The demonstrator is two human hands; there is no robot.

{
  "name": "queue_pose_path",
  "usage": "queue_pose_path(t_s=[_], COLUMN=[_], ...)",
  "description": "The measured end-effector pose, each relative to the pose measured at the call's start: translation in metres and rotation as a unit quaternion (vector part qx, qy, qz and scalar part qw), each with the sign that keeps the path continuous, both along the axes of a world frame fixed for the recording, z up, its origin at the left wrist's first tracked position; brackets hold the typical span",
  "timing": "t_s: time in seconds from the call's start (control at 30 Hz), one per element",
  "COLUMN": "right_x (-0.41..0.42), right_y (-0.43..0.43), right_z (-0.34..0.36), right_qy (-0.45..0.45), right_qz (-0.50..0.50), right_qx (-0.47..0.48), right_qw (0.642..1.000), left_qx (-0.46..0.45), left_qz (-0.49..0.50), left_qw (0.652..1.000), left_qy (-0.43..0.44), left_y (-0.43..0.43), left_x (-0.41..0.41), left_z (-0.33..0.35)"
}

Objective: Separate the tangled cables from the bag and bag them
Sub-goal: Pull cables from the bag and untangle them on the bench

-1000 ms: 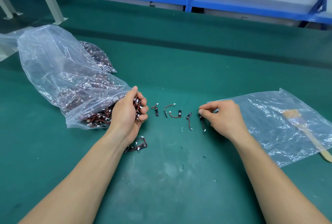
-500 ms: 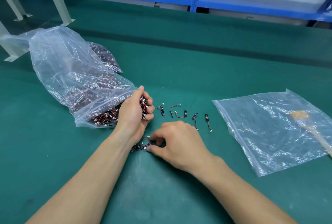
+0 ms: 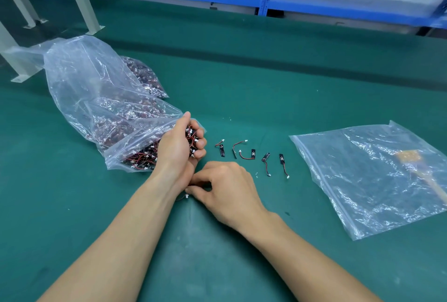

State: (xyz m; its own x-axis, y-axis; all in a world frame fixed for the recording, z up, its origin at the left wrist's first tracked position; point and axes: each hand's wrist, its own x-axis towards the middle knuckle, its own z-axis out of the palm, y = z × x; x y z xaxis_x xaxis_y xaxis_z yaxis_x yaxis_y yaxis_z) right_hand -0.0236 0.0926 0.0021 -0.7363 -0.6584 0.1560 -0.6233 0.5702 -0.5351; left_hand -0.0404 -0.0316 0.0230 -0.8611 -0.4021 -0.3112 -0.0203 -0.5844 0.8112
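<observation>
Left hand (image 3: 179,149) clenched round a clump of tangled cables (image 3: 192,136) at the mouth of the big bag (image 3: 92,88); right hand (image 3: 227,188) pinching a small cable (image 3: 186,196) on the green mat (image 3: 242,265) just below; five loose cables (image 3: 252,154) in a row between the hands and the flat bag (image 3: 362,192).

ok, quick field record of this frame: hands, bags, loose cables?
left hand: grips a cable clump at the big bag's mouth
right hand: pinches a small cable bundle below the left wrist
big bag: open, packed with cables
separated cables: five in a row on the green mat
flat bag: lies right of the row
</observation>
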Motion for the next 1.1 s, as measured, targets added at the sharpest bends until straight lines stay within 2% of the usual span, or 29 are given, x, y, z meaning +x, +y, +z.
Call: queue_pose_path(t_s=[0.1, 0.23, 0.3, 0.77, 0.93, 1.0, 1.1], right_x=[-0.002, -0.012, -0.017, -0.035, -0.030, -0.026, -0.023], right_y=[0.010, 0.014, 0.012, -0.006, 0.000, 0.002, 0.004], right_z=[0.004, 0.011, 0.015, 0.014, 0.013, 0.013, 0.017], right_qy=[0.006, 0.024, 0.038, 0.068, 0.019, -0.043, -0.147], right_qz=[-0.026, -0.090, -0.101, -0.096, -0.087, -0.088, -0.087], right_qx=[-0.037, -0.174, -0.210, -0.203, -0.270, -0.302, -0.373], right_qw=[0.999, 0.980, 0.972, 0.972, 0.959, 0.948, 0.912], left_qx=[0.001, -0.010, -0.013, -0.029, -0.037, -0.034, -0.022], left_qz=[0.000, -0.002, 0.000, 0.003, -0.011, -0.012, -0.014], left_qw=[1.000, 1.000, 1.000, 1.000, 0.999, 0.999, 1.000], left_qy=[0.000, 0.001, -0.001, -0.007, -0.013, -0.011, -0.002], left_y=[0.001, 0.002, 0.002, 0.006, 0.003, 0.003, 0.002], left_x=[0.000, 0.000, 0.000, 0.004, 0.003, 0.002, 0.001], left_z=[-0.001, -0.003, -0.004, -0.001, -0.003, -0.005, -0.006])
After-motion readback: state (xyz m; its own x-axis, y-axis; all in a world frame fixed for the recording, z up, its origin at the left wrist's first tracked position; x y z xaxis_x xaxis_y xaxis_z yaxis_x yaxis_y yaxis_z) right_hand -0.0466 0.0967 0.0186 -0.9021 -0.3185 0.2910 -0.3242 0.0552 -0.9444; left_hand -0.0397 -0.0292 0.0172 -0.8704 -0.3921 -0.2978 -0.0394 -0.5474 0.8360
